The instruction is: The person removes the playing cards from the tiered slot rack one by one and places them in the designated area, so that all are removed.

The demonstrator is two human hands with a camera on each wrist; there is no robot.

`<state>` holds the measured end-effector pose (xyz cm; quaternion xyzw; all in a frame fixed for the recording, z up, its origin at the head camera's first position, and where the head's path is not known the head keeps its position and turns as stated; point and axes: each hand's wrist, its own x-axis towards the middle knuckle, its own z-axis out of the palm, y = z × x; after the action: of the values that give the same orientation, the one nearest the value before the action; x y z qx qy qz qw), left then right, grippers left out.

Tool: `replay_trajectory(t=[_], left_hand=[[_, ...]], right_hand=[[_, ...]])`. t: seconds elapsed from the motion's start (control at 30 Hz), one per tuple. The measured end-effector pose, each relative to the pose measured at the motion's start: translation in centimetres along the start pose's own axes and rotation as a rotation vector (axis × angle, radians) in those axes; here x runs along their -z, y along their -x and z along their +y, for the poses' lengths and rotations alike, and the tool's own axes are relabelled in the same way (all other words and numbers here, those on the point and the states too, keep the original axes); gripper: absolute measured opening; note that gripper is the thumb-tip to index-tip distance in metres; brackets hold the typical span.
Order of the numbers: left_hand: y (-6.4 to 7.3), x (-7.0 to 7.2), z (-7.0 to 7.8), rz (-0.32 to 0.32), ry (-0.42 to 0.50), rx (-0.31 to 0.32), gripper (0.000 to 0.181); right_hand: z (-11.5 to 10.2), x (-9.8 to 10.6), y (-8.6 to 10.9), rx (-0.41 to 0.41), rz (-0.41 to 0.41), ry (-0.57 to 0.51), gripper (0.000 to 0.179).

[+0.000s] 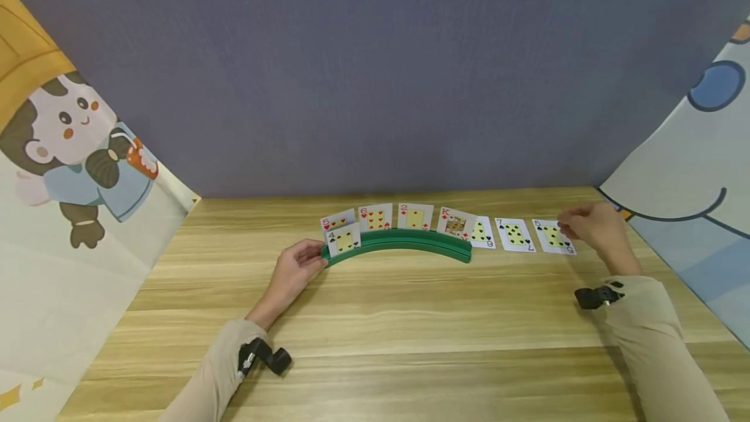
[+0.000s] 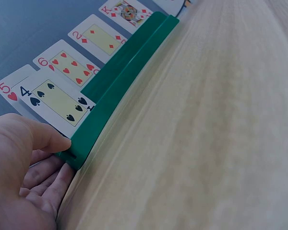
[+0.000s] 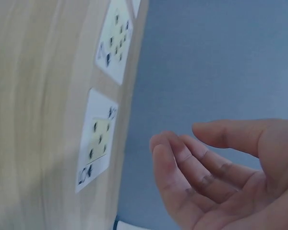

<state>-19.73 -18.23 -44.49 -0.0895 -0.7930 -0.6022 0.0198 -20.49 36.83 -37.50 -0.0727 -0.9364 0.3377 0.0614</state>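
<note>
Loading the green card holder (image 1: 404, 238), by the look of it, maybe a bit past halfway. Got five of hearts (image 1: 336, 219), six of hearts (image 1: 375, 217), two of diamonds (image 1: 415, 217) and king of diamonds (image 1: 456, 223) standing along the back, plus four of spades (image 1: 344, 239) up front, overlapping five of hearts. Probably left to do: five of spades (image 1: 552, 238), seven of spades (image 1: 514, 235) and a part-hidden black card (image 1: 483, 233), all lying face up on the table (image 1: 381, 344), off the holder's right end. Can't read that last rank for sure. Gripping the holder's left end with left hand (image 1: 293, 271), thumb by the four's lower corner. Holding nothing in right hand (image 1: 600, 230): poised near five of spades, fingers loosely bent, small gap to thumb. Looks like a shallow arc, bowing away at mid-length, stepped front to back. Showing bare front slot right of four of spades.
</note>
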Motion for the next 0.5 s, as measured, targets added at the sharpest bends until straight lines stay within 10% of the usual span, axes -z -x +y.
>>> replay_trajectory(t=[0.5], left_hand=[[-0.2, 0.0, -0.1, -0.01, -0.007, -0.01, 0.035]], right_hand=[[-6.1, -1.1, 2.0, 0.151, 0.048, -0.043, 0.031]])
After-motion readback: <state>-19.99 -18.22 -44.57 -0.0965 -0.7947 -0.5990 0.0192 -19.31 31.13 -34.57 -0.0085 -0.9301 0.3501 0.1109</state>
